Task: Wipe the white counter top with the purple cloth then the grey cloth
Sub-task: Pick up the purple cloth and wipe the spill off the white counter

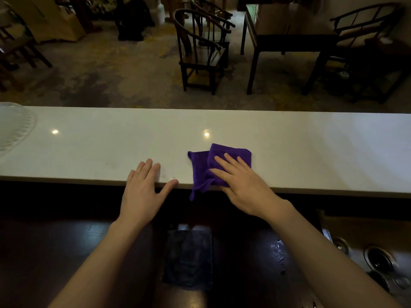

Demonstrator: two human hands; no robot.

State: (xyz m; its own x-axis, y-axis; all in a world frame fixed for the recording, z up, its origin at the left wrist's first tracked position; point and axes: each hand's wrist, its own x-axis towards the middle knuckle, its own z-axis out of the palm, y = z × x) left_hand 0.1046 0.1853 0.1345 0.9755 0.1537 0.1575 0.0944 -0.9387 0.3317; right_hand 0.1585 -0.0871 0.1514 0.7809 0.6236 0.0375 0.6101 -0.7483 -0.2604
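Observation:
The white counter top (311,147) runs across the whole view. A folded purple cloth (200,167) lies at its near edge, one corner hanging over the front. My right hand (242,183) lies flat on the cloth's right half, fingers spread, pressing it onto the counter. My left hand (144,185) rests palm down on the bare counter edge to the left of the cloth, fingers apart, holding nothing. A dark grey cloth (188,258) lies flat on the lower dark wooden surface between my forearms.
A clear glass dish (13,127) sits at the counter's far left end. Beyond the counter stand dark wooden chairs (200,52) and a table (289,38). Round metal fittings (378,258) are set into the lower surface at the right.

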